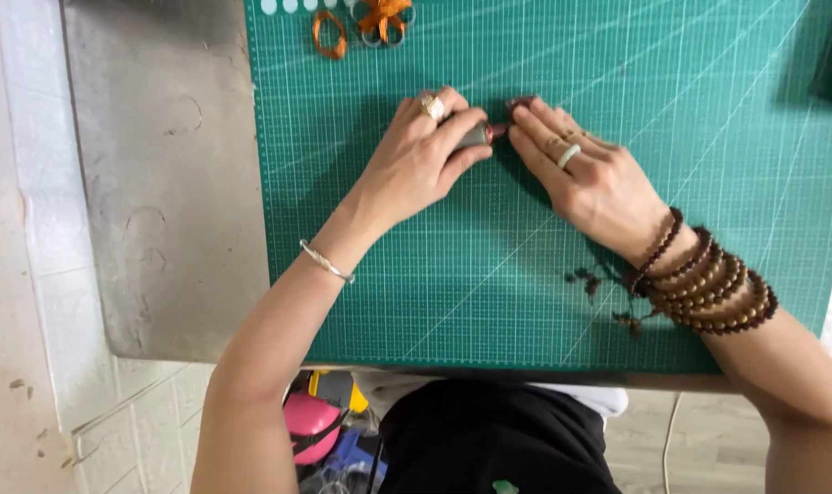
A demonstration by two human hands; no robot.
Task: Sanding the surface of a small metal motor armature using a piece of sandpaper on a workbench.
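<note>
Green cutting mat [489, 302] mid-scene: our left hand [416, 160] pinches a small grey cylinder [475, 135], right hand [585, 178] fingertips pressing its dark tip [498, 131]; uneven pressure could roll it free.

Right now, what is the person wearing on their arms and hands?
No sleeves show; both arms are bare. The left hand has a chunky gold-toned ring, and its wrist a thin silver bangle. The right hand wears a pale ring, with brown wooden bead bracelets stacked on the wrist.
</note>
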